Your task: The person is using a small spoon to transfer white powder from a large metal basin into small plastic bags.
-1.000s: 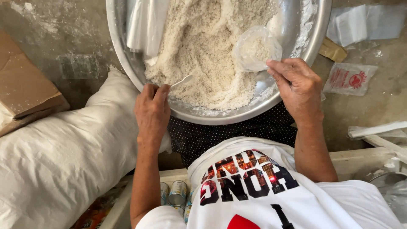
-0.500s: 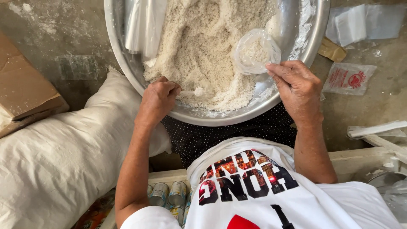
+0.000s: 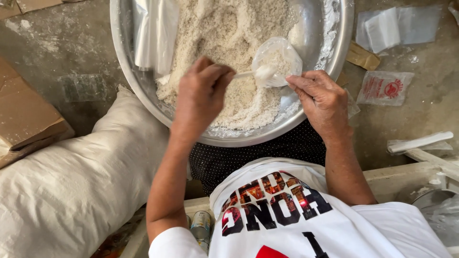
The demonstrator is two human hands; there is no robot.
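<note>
- The left hand [image 3: 201, 95] was closed around the handle of a small white spoon [image 3: 258, 72], whose heaped bowl sat at the mouth of a small clear plastic bag [image 3: 277, 59].
- The right hand [image 3: 321, 98] pinched the lower edge of that bag between thumb and fingers, holding its mouth open toward 9 o'clock.
- Half a second earlier the spoon had lain low in the grain near the bowl's 6 o'clock rim; by now the left hand had risen and swung toward 3 o'clock to meet the bag, and the forearm had lifted with it.
- The bag had stayed near the same spot, at about 3 o'clock from the bowl's centre.
- The bag looked thin, crumpled and translucent, already partly filled with pale grain.
- Both hands worked over a wide metal bowl [image 3: 334, 52] heaped with coarse white grain [image 3: 229, 33].
- A folded stack of clear bags [image 3: 153, 33] leaned on the bowl's wall at 10 o'clock.
- A white sack [image 3: 71, 191] lay at 8 o'clock from the bowl, and a printed packet [image 3: 385, 88] at 3 o'clock on the concrete floor [image 3: 420, 114].
</note>
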